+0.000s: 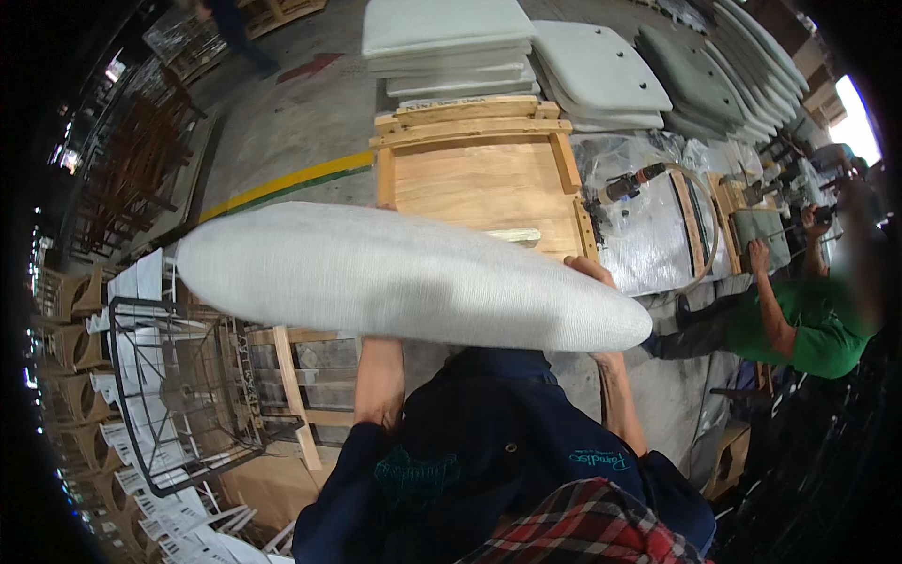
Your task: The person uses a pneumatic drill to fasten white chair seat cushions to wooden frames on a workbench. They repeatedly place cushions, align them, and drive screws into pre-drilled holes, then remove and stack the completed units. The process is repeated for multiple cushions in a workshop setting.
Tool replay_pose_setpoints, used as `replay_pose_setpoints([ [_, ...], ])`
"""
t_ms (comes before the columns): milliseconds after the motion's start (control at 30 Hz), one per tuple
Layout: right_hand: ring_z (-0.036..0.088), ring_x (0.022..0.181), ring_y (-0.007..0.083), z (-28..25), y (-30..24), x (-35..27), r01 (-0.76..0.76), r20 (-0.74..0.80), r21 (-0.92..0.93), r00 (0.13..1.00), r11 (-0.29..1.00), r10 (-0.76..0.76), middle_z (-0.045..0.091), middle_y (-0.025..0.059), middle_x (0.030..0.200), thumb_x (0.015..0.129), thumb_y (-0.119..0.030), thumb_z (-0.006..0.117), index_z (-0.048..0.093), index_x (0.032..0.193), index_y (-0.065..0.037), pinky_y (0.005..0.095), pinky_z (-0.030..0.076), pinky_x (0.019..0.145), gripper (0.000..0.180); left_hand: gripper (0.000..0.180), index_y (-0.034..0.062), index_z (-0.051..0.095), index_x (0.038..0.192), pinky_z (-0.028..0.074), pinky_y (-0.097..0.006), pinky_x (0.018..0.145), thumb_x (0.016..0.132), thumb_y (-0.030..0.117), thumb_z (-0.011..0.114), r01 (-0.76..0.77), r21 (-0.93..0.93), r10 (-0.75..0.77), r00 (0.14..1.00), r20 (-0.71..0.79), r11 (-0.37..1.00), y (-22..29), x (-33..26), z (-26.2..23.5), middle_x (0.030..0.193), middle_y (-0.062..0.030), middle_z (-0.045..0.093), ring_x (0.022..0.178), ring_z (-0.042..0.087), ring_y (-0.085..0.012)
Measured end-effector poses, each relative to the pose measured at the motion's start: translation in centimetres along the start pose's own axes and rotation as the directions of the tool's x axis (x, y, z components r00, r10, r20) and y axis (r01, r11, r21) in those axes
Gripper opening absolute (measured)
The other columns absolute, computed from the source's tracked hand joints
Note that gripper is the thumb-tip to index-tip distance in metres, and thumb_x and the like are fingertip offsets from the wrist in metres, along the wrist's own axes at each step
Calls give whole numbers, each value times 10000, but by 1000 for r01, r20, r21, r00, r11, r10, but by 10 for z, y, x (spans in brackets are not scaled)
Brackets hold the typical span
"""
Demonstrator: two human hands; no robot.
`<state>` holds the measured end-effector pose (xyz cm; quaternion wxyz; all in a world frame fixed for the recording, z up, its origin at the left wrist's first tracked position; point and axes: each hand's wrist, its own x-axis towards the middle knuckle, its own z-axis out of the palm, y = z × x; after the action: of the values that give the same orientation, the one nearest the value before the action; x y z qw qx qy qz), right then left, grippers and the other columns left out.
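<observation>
A long, pale grey-white padded cushion (404, 273) with a woven-looking cover is in both of my hands, tilted so that its rounded edge faces me. My left hand (387, 207) is mostly hidden by it; only a bit of fingertip shows at its far edge. At the right end, the fingers of my right hand (592, 270) curl over the far edge. Beyond the cushion lies a wooden jig (460, 179), a flat board with raised rails. On its surface rests a small pale wooden strip (517, 236), partly covered by the cushion.
Stacked pale cushions (446, 33) and more panels (601, 70) stand behind the jig. A power tool with a hose (631, 183) lies on the plastic-covered table at right. A co-worker in a green shirt (817, 324) works there. A black metal frame (178, 395) stands at left.
</observation>
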<state>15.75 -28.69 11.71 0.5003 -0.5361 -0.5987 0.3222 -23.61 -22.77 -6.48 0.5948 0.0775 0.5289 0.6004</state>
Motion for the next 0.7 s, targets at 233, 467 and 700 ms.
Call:
replay_pose_setpoints([
  [233, 596, 1244, 284, -36, 33, 41, -47, -149, -29, 988, 998, 42, 590, 162, 1353, 923, -201, 709, 499, 1428, 14, 402, 492, 1071, 588, 1027, 132, 229, 1605, 379, -570, 1143, 897, 874, 277, 128, 117, -124, 991, -39, 985, -30, -9, -3, 1598, -178, 300, 1461, 327, -345],
  [467, 596, 1244, 290, -35, 69, 43, -249, -152, 100, 953, 963, 262, 587, 170, 1353, 943, -189, 681, 495, 1427, 14, 414, 504, 1061, 556, 1010, 130, 228, 1605, 377, -569, 1145, 909, 859, 287, 186, 88, -191, 980, 49, 979, -50, 4, 58, 1598, -179, 298, 1462, 326, -345],
  [700, 595, 1245, 297, -25, 103, 50, -430, -99, 333, 869, 839, 484, 585, 178, 1354, 963, -176, 652, 491, 1427, 13, 426, 517, 1051, 526, 992, 127, 226, 1604, 375, -569, 1147, 921, 843, 298, 246, -63, -234, 960, 151, 967, -53, 13, 121, 1599, -179, 296, 1462, 326, -344],
])
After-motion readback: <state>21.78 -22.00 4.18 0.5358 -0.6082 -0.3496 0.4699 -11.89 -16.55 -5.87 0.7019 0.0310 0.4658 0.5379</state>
